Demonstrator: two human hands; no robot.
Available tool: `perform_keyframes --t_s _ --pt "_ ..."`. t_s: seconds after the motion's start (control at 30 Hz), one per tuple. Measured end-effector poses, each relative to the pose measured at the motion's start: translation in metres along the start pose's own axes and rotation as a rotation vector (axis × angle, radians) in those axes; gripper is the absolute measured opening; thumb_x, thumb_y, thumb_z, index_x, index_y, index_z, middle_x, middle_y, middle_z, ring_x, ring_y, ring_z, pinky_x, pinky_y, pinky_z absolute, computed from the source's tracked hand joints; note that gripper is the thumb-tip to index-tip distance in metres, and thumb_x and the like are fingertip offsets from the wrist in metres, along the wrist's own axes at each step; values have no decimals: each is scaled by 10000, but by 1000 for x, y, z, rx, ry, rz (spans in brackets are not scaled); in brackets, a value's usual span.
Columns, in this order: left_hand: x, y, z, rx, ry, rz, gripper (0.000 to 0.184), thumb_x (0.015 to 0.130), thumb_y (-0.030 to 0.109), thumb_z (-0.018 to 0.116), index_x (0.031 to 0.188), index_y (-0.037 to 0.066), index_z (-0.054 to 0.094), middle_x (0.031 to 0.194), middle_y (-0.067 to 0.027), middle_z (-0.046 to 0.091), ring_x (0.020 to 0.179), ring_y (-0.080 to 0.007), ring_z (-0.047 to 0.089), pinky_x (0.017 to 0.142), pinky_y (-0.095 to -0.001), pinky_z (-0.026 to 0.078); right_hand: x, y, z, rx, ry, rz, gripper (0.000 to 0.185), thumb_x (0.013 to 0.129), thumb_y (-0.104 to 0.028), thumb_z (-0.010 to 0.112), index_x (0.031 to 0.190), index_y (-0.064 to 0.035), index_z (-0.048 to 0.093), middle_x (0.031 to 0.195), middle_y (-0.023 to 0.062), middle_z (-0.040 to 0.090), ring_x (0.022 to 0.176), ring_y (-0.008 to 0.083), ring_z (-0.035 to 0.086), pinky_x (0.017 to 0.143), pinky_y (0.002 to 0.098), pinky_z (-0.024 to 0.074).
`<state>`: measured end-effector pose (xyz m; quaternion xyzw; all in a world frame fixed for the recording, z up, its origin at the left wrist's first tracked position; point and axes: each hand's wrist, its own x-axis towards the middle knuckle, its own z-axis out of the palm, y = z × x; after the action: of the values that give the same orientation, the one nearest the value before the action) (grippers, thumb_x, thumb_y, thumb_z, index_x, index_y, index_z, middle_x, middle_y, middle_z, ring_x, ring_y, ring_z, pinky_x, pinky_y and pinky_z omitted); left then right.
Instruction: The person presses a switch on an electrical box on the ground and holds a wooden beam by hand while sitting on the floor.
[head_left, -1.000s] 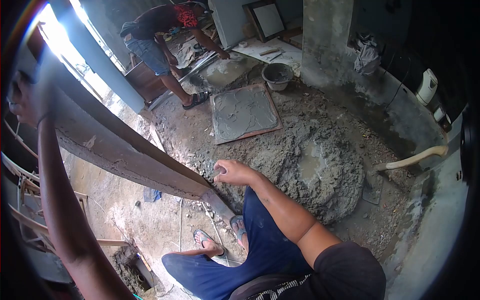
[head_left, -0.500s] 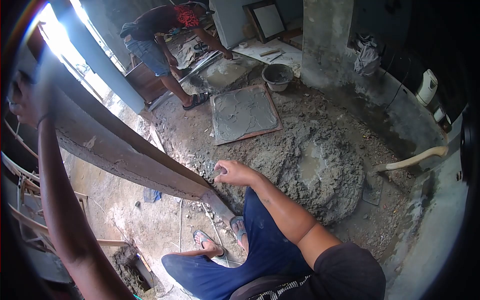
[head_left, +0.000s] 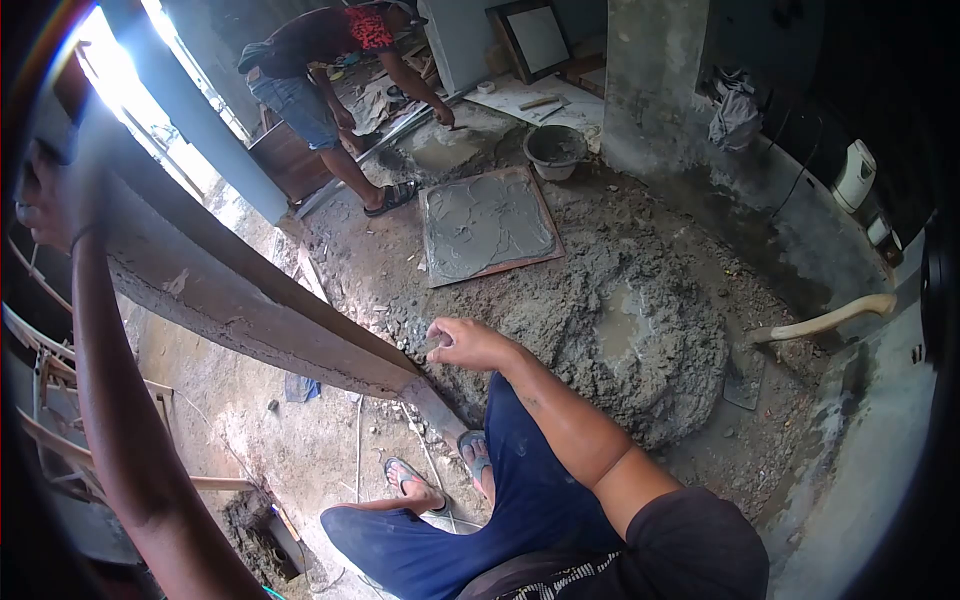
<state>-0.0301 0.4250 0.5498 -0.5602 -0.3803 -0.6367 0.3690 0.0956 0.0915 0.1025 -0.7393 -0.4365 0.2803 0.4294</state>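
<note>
Above the rough floor [head_left: 250, 430], my left fingers [head_left: 32, 215], grip unclear, seemingly brace me against the pillar [head_left: 250, 320] at frame left, while my right fingers [head_left: 443, 326] dangle half-open off my knee [head_left: 507, 405].

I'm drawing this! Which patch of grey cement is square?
The flat sheet beside the bucket. It has straight edges; the heap beside the right hand is lumpy and rounded, and the patch by the other worker's hand has an uneven outline.

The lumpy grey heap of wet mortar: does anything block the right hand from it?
Nothing visible blocks the bare right hand from the lumpy grey heap of wet mortar; the dark blue trouser knee shows just below that hand.
</note>
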Motion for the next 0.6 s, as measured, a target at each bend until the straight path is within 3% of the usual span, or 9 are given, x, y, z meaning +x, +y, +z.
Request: perform_keyframes --t_s 0.13,0.23,0.33,0.43,0.6 --pt "3 -7 13 19 174 104 1013 700 865 436 1504 266 293 1564 -111 241 1395 -370 306 1108 -527 237 -1 -3 -2 6 -9 3 509 808 -380 708 1171 -46 580 956 149 656 918 265 649 808 369 499" --pt "1 -7 8 34 4 25 1014 701 866 435 1503 262 296 1562 -114 242 1393 -369 307 1113 -516 233 -1 -5 -3 6 -13 6 509 809 -381 709 1169 -47 581 950 144 656 906 263 648 806 367 498" --pt "0 -3 2 4 -20 9 1010 703 860 443 1502 257 302 1565 -108 236 1399 -368 291 1119 -506 228 0 -2 0 11 -16 10 508 807 -382 710 1166 -47 582 944 140 654 896 258 645 803 364 498" --pt "2 -7 13 71 121 77 1009 703 852 455 1501 253 304 1568 -90 233 1403 -370 272 1123 -501 225 2 -3 -1 23 -34 23 521 789 -370 715 1177 -47 586 1007 170 660 956 291 645 831 380 497" --pt "1 -8 15 101 106 73 1002 703 843 468 1497 253 316 1569 -72 237 1412 -367 247 1129 -500 213 0 -6 -2 18 -33 27 520 786 -374 719 1173 -52 590 1013 171 660 963 293 644 834 381 497"
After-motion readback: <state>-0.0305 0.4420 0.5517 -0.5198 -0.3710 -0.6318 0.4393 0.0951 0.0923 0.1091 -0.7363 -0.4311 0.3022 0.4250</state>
